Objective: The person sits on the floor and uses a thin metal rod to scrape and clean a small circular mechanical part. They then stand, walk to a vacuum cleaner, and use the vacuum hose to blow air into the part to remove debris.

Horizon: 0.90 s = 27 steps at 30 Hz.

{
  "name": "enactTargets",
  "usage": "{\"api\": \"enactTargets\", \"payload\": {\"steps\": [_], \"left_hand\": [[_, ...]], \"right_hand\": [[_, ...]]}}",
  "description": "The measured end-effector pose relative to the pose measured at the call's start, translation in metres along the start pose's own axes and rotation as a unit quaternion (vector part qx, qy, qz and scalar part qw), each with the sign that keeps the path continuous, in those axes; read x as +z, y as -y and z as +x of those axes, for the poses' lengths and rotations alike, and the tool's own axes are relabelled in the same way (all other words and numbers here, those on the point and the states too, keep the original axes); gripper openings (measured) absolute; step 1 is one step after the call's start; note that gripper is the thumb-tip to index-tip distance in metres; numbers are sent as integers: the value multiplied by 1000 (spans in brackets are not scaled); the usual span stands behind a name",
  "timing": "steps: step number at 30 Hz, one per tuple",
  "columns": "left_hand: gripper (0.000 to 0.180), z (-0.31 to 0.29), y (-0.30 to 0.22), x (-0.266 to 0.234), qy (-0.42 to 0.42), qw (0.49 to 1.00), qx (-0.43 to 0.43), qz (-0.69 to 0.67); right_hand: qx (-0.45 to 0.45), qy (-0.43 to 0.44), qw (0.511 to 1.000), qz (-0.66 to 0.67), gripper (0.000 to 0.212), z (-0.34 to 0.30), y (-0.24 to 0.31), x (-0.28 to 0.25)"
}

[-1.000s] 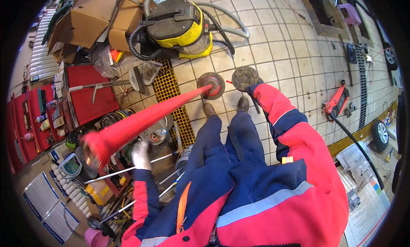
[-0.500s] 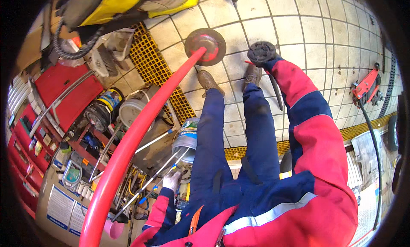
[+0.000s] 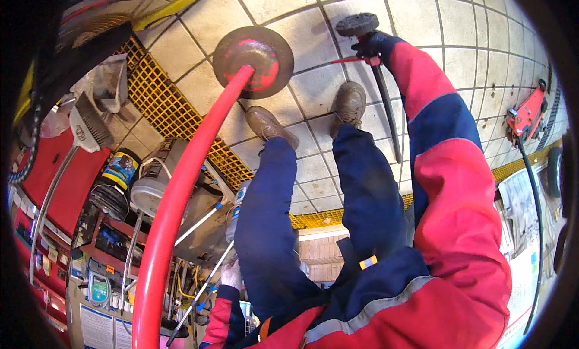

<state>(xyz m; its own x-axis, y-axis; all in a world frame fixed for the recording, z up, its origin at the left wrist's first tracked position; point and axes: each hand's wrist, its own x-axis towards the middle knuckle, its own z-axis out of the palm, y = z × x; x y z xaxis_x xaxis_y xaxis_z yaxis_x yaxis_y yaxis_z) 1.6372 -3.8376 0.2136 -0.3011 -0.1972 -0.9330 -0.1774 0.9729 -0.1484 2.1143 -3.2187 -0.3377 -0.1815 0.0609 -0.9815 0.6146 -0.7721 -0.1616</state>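
My right hand [image 3: 375,45], in a dark glove, is closed around a tool held in front of my boots. A round, thick dark disc [image 3: 357,24] sits beside its fingers. A red piece [image 3: 356,60] and a long dark bar [image 3: 386,111] extend below the hand; how these parts join is unclear. My left hand [image 3: 231,273], light-coloured, hangs low by my left thigh beside a pale pole [image 3: 202,293]. The trouser leg partly hides it, and its fingers do not show clearly. Ahead of my left boot stands the round base [image 3: 263,59] of a thick red post [image 3: 181,195].
At left are a broom [image 3: 88,132], a bucket [image 3: 151,192], a tin with a yellow label [image 3: 117,174] and red drawers [image 3: 45,270]. Yellow grating [image 3: 163,95] crosses the tiled floor [image 3: 416,23]. A red floor jack [image 3: 526,117] with a long handle stands right.
The view has shifted and my feet stand apart in a stride. My right hand, with the disc and bar, is farther forward. My left hand is now partly behind my leg.
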Motion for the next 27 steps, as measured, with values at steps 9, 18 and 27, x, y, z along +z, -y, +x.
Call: {"api": "enactTargets", "payload": {"steps": [9,18,27], "left_hand": [[26,-5,-33,2,-22,997,21,-66],[27,-108,-97,-31,-30,988,146,47],[49,-243,-185,-44,-82,888,412,188]], "right_hand": [[-216,-317,854,-352,40,-93,-23,-53],[-111,-256,952,-123,40,-347,-305,-20],[81,-28,996,8,38,-536,-429,156]]}}
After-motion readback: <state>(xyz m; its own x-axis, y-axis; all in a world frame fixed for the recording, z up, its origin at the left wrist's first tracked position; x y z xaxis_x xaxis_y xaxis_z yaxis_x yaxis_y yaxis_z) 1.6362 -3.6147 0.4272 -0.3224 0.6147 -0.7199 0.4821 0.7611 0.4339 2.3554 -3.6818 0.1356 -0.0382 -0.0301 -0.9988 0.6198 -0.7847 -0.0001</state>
